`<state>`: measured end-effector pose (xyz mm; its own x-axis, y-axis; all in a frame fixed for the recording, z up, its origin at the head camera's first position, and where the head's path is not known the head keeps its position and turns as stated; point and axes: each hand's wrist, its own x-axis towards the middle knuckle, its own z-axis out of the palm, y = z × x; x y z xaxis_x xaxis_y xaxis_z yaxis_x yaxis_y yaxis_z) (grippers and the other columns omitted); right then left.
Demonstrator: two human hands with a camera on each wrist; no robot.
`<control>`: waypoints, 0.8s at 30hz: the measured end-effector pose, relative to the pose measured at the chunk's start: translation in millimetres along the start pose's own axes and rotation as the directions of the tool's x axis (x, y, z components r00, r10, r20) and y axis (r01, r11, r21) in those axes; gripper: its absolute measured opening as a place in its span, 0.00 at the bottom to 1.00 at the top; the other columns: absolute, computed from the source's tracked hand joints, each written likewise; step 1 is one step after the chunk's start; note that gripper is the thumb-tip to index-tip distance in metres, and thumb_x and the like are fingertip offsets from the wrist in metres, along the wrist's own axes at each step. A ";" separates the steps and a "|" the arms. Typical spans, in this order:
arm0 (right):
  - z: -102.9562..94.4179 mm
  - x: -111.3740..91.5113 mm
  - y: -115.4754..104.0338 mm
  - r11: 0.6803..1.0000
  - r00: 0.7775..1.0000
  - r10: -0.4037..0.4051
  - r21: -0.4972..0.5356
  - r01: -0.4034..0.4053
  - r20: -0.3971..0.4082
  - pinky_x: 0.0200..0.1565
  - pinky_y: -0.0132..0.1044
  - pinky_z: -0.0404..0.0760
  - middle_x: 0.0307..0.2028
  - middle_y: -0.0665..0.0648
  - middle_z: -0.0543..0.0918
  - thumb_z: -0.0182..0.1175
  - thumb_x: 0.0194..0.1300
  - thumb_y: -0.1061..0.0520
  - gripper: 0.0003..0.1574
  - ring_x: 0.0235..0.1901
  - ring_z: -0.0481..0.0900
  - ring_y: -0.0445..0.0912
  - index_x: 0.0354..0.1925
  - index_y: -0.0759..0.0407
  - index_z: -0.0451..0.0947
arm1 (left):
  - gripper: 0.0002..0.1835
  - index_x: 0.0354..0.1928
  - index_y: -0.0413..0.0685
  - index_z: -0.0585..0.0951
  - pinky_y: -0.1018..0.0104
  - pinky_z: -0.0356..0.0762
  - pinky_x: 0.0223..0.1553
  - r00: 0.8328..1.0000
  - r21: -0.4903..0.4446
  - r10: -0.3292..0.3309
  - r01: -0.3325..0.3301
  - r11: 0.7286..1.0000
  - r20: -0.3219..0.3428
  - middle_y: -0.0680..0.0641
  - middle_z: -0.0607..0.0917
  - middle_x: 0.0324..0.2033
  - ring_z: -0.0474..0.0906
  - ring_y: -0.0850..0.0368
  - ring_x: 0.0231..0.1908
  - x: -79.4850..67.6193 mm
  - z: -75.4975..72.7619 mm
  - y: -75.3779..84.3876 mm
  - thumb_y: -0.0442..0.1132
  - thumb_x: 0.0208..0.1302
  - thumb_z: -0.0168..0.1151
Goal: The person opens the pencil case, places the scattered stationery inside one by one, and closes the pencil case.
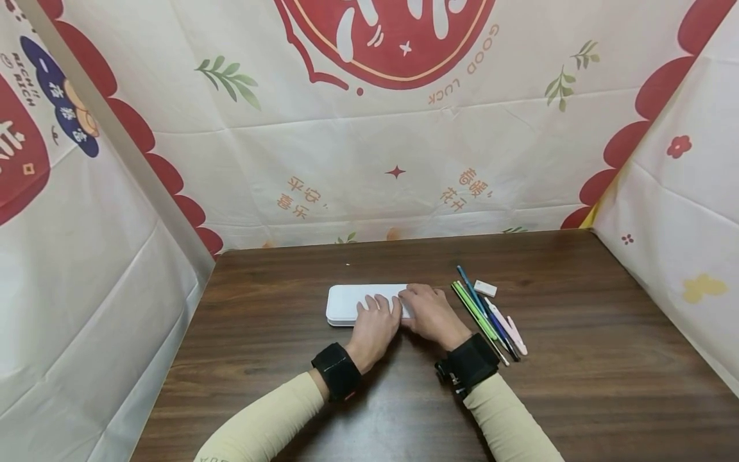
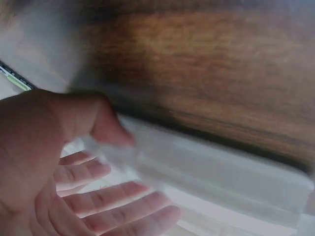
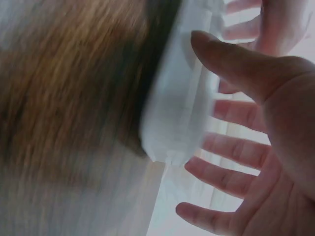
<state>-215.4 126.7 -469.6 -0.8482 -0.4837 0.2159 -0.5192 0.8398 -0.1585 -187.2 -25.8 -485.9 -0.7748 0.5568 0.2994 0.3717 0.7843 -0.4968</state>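
A white, flat pencil case (image 1: 346, 301) with rounded corners lies lengthwise on the brown table, its lid down. My left hand (image 1: 375, 330) holds the near edge around the middle: the thumb (image 2: 110, 125) is at the front side and the fingers (image 2: 123, 199) spread over the lid. At the right end my right hand (image 1: 433, 314) holds the case too, its thumb (image 3: 221, 56) along the front side and its fingers (image 3: 231, 147) over the top. The two hands are close together, nearly meeting on the lid.
Right of the right hand lies a loose bundle of stationery: green pencils (image 1: 475, 311), a blue pencil (image 1: 469, 286), dark pens and a pink-and-white item (image 1: 516, 333). A white eraser (image 1: 485, 288) sits at its far end. Printed cloth (image 1: 369, 154) hangs behind the table (image 1: 260, 333).
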 end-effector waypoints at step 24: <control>-8.0 18.3 17.8 0.976 0.975 -0.214 -0.036 0.216 0.056 0.64 0.55 0.63 0.31 0.55 0.88 0.70 0.43 0.41 0.27 0.37 0.83 0.46 0.35 0.60 0.84 | 0.28 0.50 0.39 0.75 0.47 0.76 0.46 0.993 -0.280 -0.040 0.070 0.957 0.112 0.43 0.83 0.37 0.78 0.46 0.40 -2.8 1.3 -47.0 0.48 0.48 0.68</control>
<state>-239.4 134.7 -460.7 -0.7217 -0.6653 0.1908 -0.6864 0.7236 -0.0732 -203.1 -64.5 -464.4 -0.8416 0.4909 0.2254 0.4449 0.8666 -0.2261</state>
